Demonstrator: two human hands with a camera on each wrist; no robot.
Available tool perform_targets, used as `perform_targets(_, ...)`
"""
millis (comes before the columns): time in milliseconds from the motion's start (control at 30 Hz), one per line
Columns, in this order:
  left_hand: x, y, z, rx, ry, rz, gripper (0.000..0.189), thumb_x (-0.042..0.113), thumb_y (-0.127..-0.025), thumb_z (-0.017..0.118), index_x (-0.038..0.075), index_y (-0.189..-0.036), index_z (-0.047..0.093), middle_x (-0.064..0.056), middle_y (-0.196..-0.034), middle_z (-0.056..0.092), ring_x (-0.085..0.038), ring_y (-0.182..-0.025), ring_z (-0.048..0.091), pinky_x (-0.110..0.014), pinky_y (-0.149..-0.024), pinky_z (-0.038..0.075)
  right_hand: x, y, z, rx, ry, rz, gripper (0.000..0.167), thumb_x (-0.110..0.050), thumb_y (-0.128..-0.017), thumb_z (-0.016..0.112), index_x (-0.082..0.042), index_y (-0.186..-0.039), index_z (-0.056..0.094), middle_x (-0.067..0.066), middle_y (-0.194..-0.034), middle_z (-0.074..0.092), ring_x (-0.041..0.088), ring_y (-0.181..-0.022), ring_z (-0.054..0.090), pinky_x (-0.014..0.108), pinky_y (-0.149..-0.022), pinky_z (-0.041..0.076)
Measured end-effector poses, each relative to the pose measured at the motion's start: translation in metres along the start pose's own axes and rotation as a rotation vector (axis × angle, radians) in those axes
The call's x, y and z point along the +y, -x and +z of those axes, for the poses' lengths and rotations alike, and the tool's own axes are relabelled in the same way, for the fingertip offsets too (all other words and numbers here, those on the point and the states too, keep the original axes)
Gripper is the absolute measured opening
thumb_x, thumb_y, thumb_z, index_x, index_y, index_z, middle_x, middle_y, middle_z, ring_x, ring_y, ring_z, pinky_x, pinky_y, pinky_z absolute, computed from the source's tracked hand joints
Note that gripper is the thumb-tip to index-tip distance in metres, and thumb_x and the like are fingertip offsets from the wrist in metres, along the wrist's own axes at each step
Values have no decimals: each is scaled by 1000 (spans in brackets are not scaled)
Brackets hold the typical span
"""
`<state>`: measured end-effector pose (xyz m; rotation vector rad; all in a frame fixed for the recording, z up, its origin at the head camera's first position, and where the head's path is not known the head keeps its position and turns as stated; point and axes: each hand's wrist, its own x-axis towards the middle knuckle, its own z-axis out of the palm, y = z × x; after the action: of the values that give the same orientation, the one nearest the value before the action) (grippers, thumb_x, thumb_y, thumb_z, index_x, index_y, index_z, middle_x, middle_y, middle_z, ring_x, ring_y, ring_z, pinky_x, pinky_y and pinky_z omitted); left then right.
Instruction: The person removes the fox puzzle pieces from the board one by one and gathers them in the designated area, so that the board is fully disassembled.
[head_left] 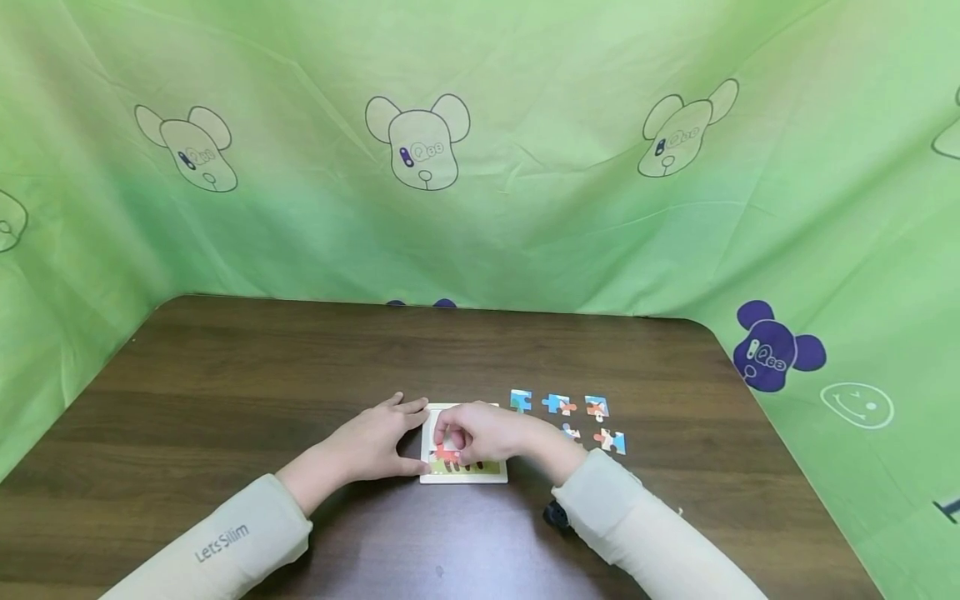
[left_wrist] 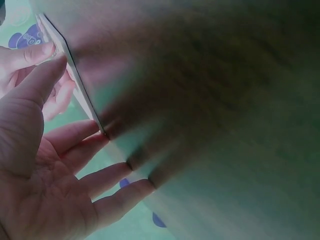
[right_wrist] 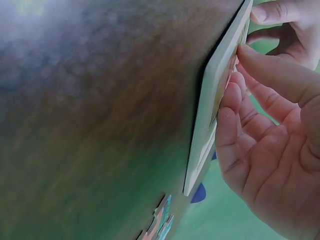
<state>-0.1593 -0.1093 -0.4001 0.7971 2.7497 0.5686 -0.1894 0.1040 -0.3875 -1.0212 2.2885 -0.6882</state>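
A white-framed jigsaw board (head_left: 465, 478) lies near the front middle of the table, with a red animal picture on green along its lower part. My left hand (head_left: 378, 442) spreads its straight fingers at the board's left side, thumb at the lower left corner and fingertips near the upper left. Over the board, my right hand (head_left: 480, 429) curls its fingers and thumb down at a red puzzle piece (head_left: 448, 455), mostly covered by the fingers. In the right wrist view its thumb (right_wrist: 265, 65) and bent fingertips meet close against the board's face (right_wrist: 226, 82).
Several loose puzzle pieces (head_left: 596, 407) in blue, white and orange lie right of the board, some partly behind the right forearm. The brown wooden table (head_left: 300, 358) is bounded by a green printed cloth (head_left: 525, 208). A small black object (head_left: 556, 515) shows by the right cuff.
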Motion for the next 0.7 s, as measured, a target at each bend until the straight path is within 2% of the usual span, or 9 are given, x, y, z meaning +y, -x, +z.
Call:
perform_targets(233,-1,0,-2,-14,-5,12,74,38,-81,80,4,-142,55,-15,-153,46,-53,-141,35,-57,-110,41,-1,0,0,-4,-4,-6,29,12,-80,65,-7,-102,61,-3,-75,52,3,-63,46,16,-62,42)
perform_targets(500,-2,0,-2,-31,-18,-9,75,40,-80,80,8,-143,55,-12,-154,46,-49,-143,35,-57,-109,42,0,1,1,15,-26,-18,28,11,-81,66,-7,-102,59,-1,-77,55,2,-63,47,16,-60,42)
perform_targets(700,-1,0,-2,-32,-17,-11,75,40,-80,81,9,-143,54,-12,-154,46,-49,-143,34,-56,-109,42,1,1,0,39,-54,-19,25,8,-82,66,-8,-100,60,-5,-79,56,4,-64,50,18,-62,44)
